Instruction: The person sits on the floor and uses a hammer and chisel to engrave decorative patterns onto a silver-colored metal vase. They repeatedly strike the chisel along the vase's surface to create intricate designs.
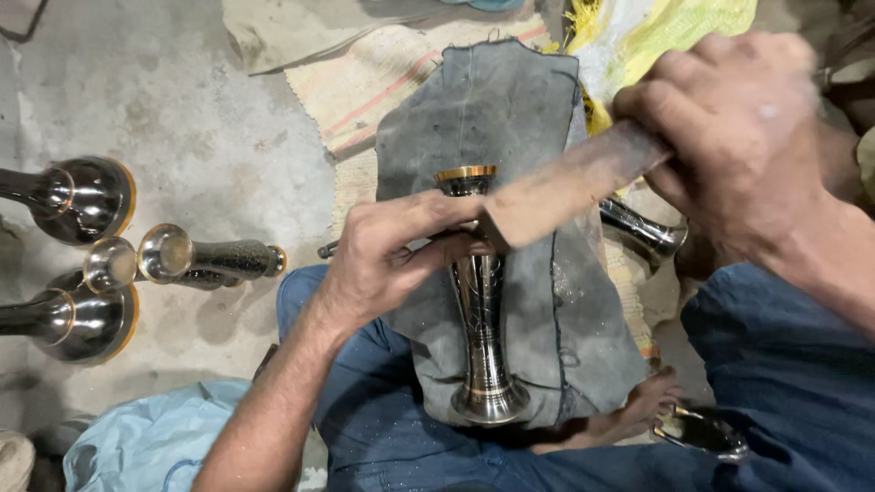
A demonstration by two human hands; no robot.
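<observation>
Midway, seemingly: left hand (383,264) clamps the vase (480,301) on the pad (538,137), right hand (729,128) closed around a mallet (565,191); other vases (82,264) wait on the floor (200,118).

This is a small metalwork workshop where the work is done sitting on the ground. The floor (191,118) is bare, stained concrete, with worn woven mats (383,82) and a dusty grey cloth (510,118) spread over it. Several dark, polished metal vases (82,196) with brass-coloured rims lie in a group on the concrete, and another vase (480,301) rests on the cloth under a wooden tool (574,187), with metal specks scattered about.
</observation>
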